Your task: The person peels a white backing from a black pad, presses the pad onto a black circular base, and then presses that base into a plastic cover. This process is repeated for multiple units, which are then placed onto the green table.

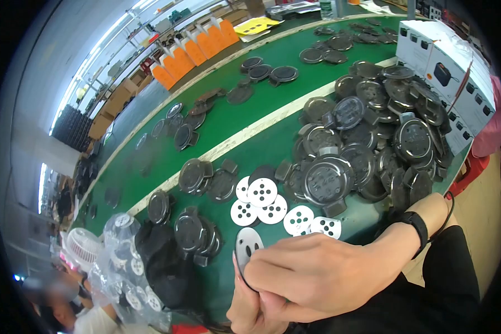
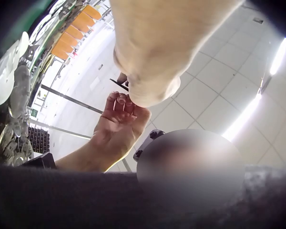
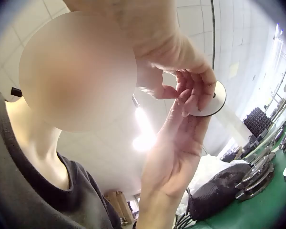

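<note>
A white disc with dark holes and a dark edge [image 1: 247,245] is held upright near the front edge of the table. The left hand [image 1: 247,306] grips it from below, its fingers partly hidden behind the right hand. Curled over the disc's near side are the fingers of the right hand [image 1: 328,273], which has a black band at the wrist. In the right wrist view both hands, the right [image 3: 181,62] and the left [image 3: 176,148], meet at the disc [image 3: 214,102]. The left wrist view shows the disc's thin dark edge [image 2: 119,84] by the fingertips.
White discs with holes [image 1: 262,192] lie just beyond the hands. Round dark parts [image 1: 328,179] are heaped at the right beside a white printed box [image 1: 442,72]. To the left are a black bag [image 1: 164,267] and clear plastic bags [image 1: 122,256]. Another person sits at lower left.
</note>
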`<action>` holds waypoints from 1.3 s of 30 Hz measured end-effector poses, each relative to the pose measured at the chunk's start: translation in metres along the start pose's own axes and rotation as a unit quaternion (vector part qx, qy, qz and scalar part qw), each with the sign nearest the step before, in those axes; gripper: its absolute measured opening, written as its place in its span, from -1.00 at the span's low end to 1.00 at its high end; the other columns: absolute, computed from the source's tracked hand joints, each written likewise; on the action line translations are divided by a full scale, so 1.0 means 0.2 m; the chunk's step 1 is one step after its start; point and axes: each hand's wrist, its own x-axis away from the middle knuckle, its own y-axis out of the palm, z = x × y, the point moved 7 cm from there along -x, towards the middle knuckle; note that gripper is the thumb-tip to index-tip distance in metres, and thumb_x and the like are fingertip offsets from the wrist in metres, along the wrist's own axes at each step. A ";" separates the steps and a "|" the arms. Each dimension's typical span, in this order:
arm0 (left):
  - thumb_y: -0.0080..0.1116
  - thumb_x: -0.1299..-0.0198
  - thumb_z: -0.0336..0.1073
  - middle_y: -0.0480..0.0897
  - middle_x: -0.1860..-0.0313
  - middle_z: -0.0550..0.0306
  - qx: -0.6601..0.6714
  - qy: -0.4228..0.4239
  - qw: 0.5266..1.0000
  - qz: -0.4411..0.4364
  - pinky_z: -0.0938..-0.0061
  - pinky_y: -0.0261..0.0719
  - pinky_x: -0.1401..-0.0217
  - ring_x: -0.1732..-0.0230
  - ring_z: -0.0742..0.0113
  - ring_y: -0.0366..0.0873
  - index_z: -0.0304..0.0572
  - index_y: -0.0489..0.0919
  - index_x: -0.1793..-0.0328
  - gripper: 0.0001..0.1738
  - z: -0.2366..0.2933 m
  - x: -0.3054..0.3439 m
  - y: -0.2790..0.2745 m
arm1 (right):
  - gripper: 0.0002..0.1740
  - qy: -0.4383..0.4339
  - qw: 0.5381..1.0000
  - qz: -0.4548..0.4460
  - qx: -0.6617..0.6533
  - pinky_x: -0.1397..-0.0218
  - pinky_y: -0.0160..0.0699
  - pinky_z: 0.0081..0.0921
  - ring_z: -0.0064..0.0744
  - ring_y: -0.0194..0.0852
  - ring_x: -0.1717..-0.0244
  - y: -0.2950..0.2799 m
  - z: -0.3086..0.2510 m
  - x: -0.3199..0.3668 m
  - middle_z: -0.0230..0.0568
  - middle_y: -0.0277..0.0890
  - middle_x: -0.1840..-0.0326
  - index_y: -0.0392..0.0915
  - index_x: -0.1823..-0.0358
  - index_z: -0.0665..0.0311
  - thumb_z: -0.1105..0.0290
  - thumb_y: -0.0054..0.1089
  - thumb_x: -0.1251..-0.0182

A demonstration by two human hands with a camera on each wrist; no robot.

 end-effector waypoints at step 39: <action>-0.08 -0.22 -0.50 0.53 0.34 0.16 0.407 -0.314 0.840 -0.173 0.61 0.52 0.23 0.34 0.56 0.48 -0.31 0.39 0.36 -0.91 -0.12 -0.10 0.45 | -0.82 -0.124 0.860 0.056 0.492 0.58 0.29 -0.68 -0.50 0.32 0.59 -0.31 -0.04 0.32 -0.27 0.37 0.50 0.41 0.54 0.30 0.43 0.13 0.27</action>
